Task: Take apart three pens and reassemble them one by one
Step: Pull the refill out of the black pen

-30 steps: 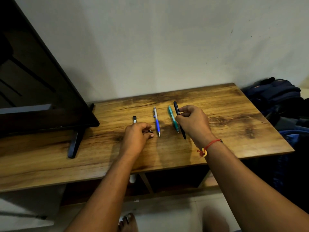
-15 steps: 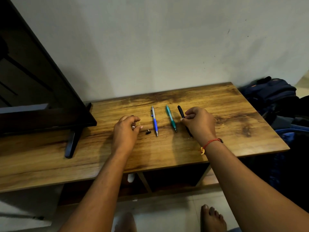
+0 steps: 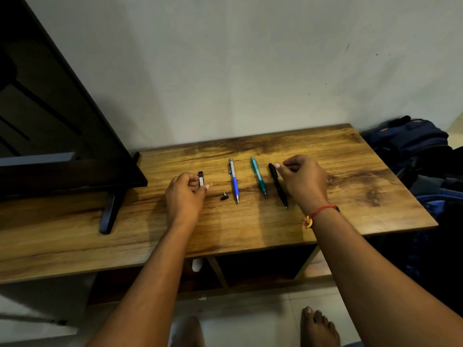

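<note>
Three pens lie side by side on the wooden table (image 3: 350,186): a blue-and-silver pen (image 3: 234,181), a teal pen (image 3: 258,177) and a black pen (image 3: 278,185). A tiny black part (image 3: 224,196) lies just left of the blue pen's tip. My left hand (image 3: 184,196) pinches a small black-and-silver piece (image 3: 201,181) between thumb and fingers, left of the pens. My right hand (image 3: 304,182) is curled beside the black pen. Its index fingertip is at the pen's top end, and nothing is in its grasp.
A dark flat screen (image 3: 50,136) on a black foot (image 3: 110,211) fills the table's left side. A pile of dark blue bags (image 3: 413,144) lies off the right edge. Bare feet (image 3: 318,326) stand on the tiled floor below an open shelf.
My right hand set the black pen down beside the teal one and drew back to its right. My left hand left the tiny black part on the table and reached the black-and-silver piece.
</note>
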